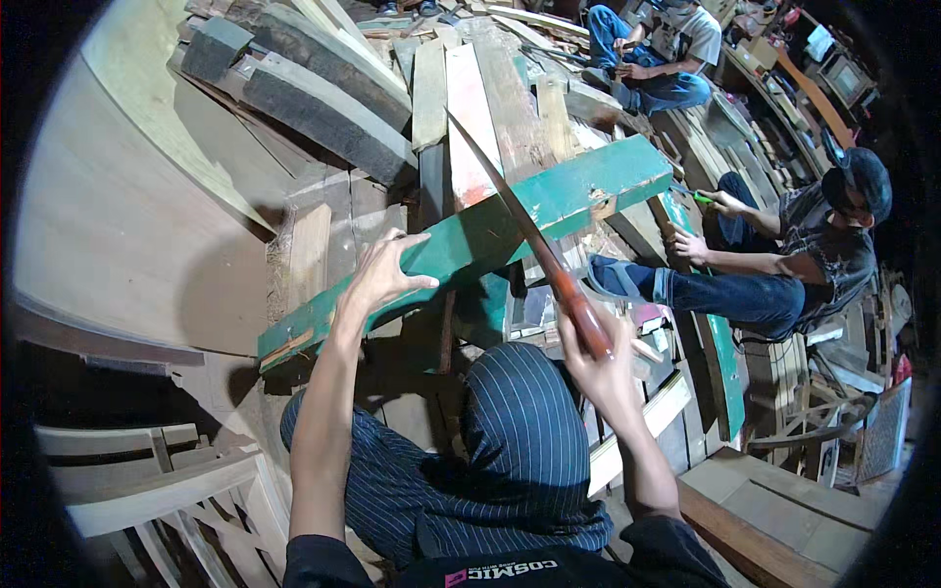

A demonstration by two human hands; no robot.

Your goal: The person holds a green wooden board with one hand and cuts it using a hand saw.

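well, right hand (600,370) clamped on saw (537,238); left hand (380,274) (thumb apart) against green beam (578,191).

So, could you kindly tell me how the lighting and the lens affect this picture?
In the head view, the fisheye leaves black corners, and the pale panel at left looks bowed; also in the head view, a dark shadow falls across that panel, the saw handle has a glossy sheen, and the green beam looks reasonably sharp.

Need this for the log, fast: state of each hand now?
Left hand: open, spread on the green board.
Right hand: closed, holding the saw by its handle.
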